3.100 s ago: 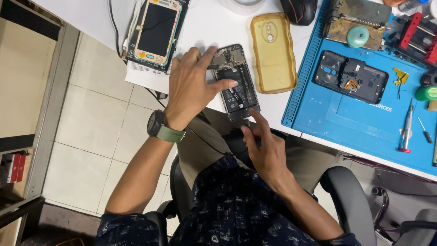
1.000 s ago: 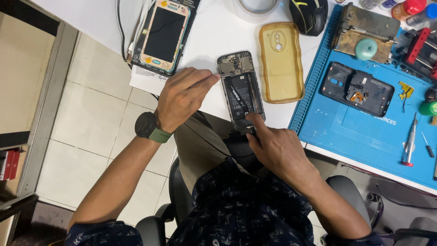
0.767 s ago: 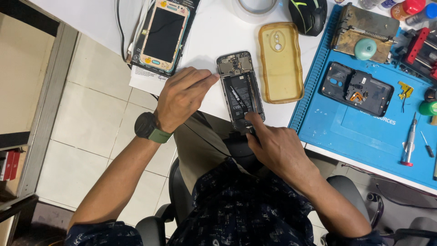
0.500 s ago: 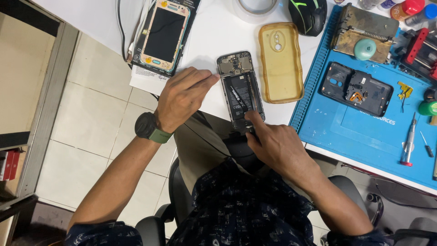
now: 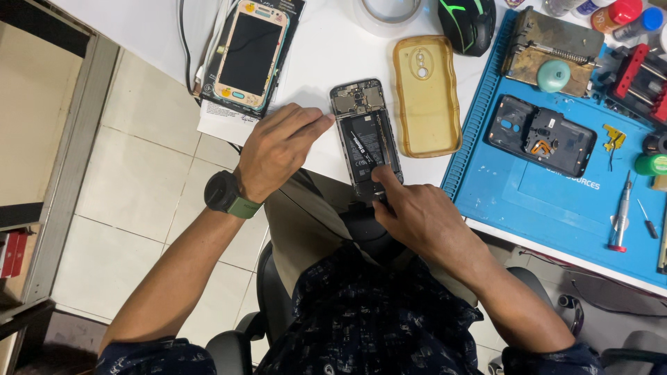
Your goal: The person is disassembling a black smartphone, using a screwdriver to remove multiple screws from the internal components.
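An opened phone (image 5: 365, 135) with its back removed lies at the white table's near edge, its battery and circuit board exposed. My left hand (image 5: 278, 149), with a dark watch on the wrist, steadies the phone's left side with its fingertips. My right hand (image 5: 417, 215) presses a finger on the phone's lower end, over the battery's bottom. I cannot tell whether it holds a small tool.
A yellowed phone case (image 5: 426, 94) lies right of the phone. Another phone (image 5: 250, 52) with a gold frame rests on paper at the left. A blue work mat (image 5: 556, 201) carries a black back cover (image 5: 542, 135), screwdrivers (image 5: 620, 212) and clamps. A black mouse (image 5: 467, 24) is behind.
Three seconds ago my left hand lay spread over the phone's top; it now rests at its left side. My right finger has moved up onto the phone's lower end.
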